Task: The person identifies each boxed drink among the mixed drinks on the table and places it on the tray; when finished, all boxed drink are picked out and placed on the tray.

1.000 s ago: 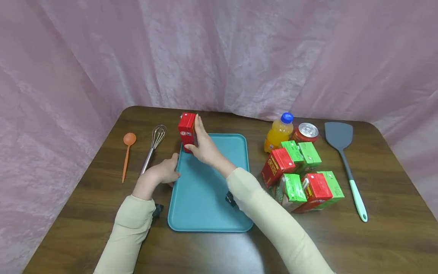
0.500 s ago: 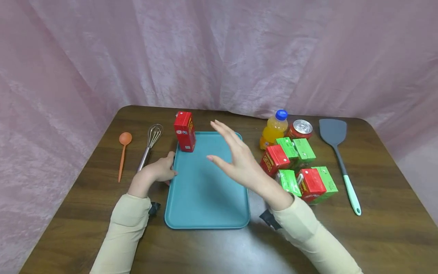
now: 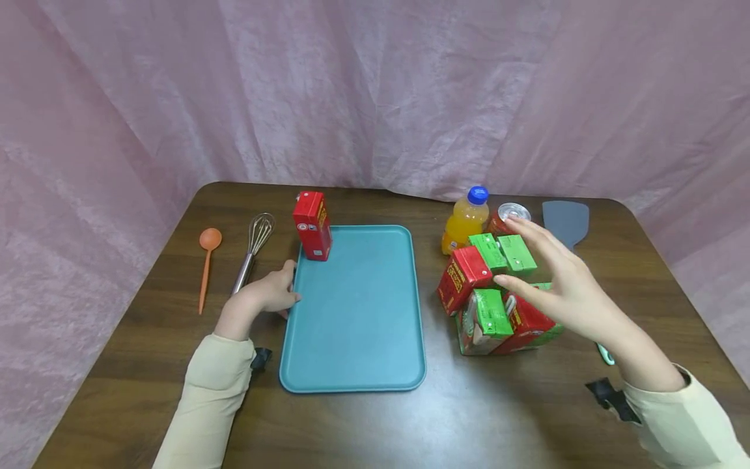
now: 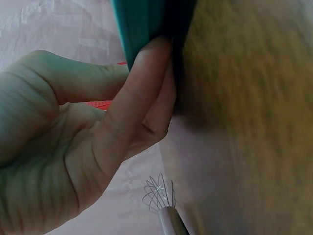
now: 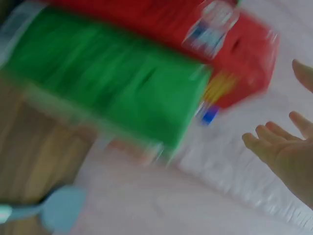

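Note:
My left hand [image 3: 263,293] pinches the left rim of a blue-green tray [image 3: 357,312]; in the left wrist view its fingers [image 4: 142,83] curl under the edge with the thumb on the other side. One red drink carton [image 3: 313,228] stands upright in the tray's far left corner. Over at the right, my right hand [image 3: 571,293] hovers with spread fingers above a cluster of drink cartons, holding nothing. That cluster has a red carton [image 3: 459,283] on its left, a green carton [image 3: 492,316] in front, and another red carton [image 3: 527,322] partly hidden by the hand.
Behind the cartons stand an orange juice bottle [image 3: 465,225] and a red can [image 3: 498,225]. A grey turner [image 3: 565,221] lies to the right, partly covered by my hand. Left of the tray lie a whisk [image 3: 254,244] and an orange spoon [image 3: 208,254].
My right hand has let go of the red carton in the tray's corner and moved right, over the carton cluster. The left hand has stayed at the tray's rim.

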Demonstrator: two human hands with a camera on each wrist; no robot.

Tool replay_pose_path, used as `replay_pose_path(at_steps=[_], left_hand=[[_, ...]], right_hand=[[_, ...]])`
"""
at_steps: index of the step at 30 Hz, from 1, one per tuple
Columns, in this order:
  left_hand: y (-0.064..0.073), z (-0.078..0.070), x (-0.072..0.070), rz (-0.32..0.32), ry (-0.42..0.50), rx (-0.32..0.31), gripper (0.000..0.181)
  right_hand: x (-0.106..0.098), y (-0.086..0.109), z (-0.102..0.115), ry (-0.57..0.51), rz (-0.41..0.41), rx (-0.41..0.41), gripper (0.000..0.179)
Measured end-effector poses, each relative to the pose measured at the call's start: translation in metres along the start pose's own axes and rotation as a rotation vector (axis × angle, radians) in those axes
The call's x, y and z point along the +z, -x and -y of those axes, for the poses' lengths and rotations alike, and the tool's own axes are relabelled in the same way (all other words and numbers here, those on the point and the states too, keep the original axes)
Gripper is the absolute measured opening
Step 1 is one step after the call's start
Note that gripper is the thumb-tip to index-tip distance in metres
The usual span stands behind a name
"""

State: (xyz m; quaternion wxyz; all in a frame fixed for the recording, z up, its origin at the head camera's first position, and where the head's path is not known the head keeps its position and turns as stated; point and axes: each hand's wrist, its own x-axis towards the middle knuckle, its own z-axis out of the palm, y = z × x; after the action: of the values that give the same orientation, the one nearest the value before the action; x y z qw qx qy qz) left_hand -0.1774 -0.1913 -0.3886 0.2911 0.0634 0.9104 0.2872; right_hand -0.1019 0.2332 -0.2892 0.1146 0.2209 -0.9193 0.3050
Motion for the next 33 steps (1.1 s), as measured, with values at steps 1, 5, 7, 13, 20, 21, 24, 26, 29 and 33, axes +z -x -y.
replay_pose_path(at_steps=[1,5,7,13,20,21,24,26,29,33], left_hand=[[0.0,0.0,0.0,0.001,0.0,-0.003,0.064],[0.001,-0.002,0.0,0.0,0.004,0.006,0.064],[0.001,-0.002,0.0,-0.002,0.007,0.006,0.064],[0.003,-0.002,0.001,-0.007,-0.001,-0.002,0.067],[0.002,-0.001,0.002,-0.017,-0.004,0.027,0.064],[0.002,-0.002,0.002,-0.018,-0.004,0.03,0.064],[0.001,-0.002,0.002,-0.017,-0.003,0.043,0.063],[0.0,-0.002,0.003,-0.015,-0.001,0.046,0.064],[0.0,-0.002,0.002,-0.009,0.0,0.051,0.064],[0.003,0.0,0.001,-0.005,0.0,0.025,0.066]], right_hand=[[-0.006,0.006,-0.007,-0.004,0.013,0.03,0.084],[-0.023,0.027,-0.031,-0.038,0.085,0.122,0.088],[-0.027,0.035,-0.043,-0.056,0.119,0.095,0.092],[-0.021,0.053,-0.072,-0.037,0.188,-0.043,0.105],[-0.007,0.064,-0.087,-0.04,0.204,0.037,0.1],[-0.005,0.064,-0.088,-0.03,0.203,0.052,0.099],[0.001,0.065,-0.091,-0.017,0.195,0.097,0.097],[0.004,0.066,-0.092,-0.013,0.193,0.122,0.096],[0.007,0.068,-0.093,-0.042,0.205,0.176,0.095],[0.01,0.066,-0.09,-0.041,0.216,0.212,0.094]])
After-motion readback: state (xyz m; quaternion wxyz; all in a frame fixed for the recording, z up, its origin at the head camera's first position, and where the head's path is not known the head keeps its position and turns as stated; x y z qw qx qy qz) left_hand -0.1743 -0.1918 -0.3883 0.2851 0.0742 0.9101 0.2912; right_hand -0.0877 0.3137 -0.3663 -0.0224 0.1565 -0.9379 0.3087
